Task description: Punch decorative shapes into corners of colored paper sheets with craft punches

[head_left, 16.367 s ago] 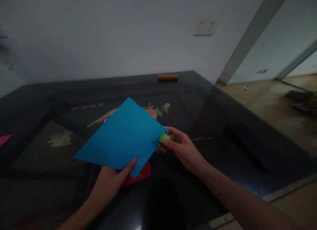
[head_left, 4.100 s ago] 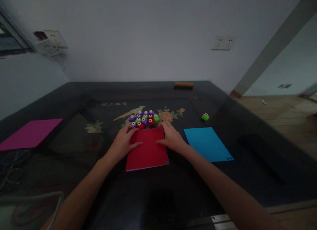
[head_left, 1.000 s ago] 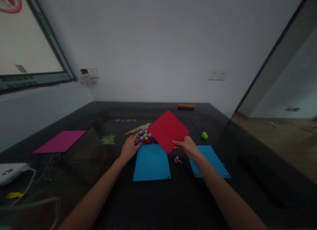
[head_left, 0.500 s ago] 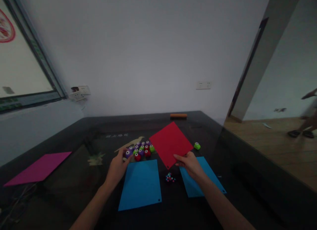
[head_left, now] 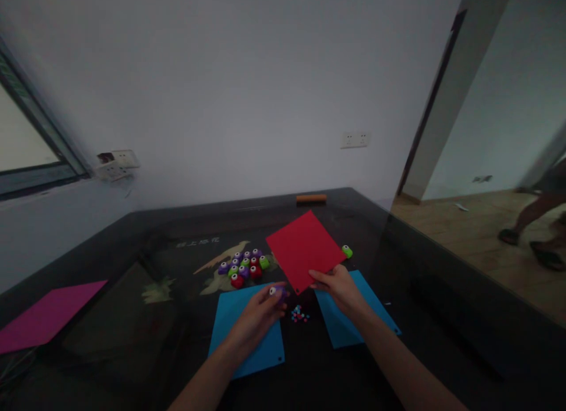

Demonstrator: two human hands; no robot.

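Right hand (head_left: 338, 286) pinches the lower corner of a red square paper sheet (head_left: 304, 250), raised tilted above the dark glass counter (head_left: 132, 316). Left hand (head_left: 260, 312) closes its fingers on a small purple punch (head_left: 277, 291) over a blue paper sheet (head_left: 230, 316). Small coloured paper bits (head_left: 299, 313) lie between the hands.

— What crowds the middle of the dark glass-topped table (head_left: 132, 246)?

— A cluster of small purple, green and red paper punches (head_left: 244, 266), with a little heap of coloured paper dots (head_left: 299, 313) nearer, between two flat blue paper sheets (head_left: 247, 331).

— And open room?

— Left of the cluster the top is bare as far as the flat magenta sheet (head_left: 44, 316); the near right side is bare too.
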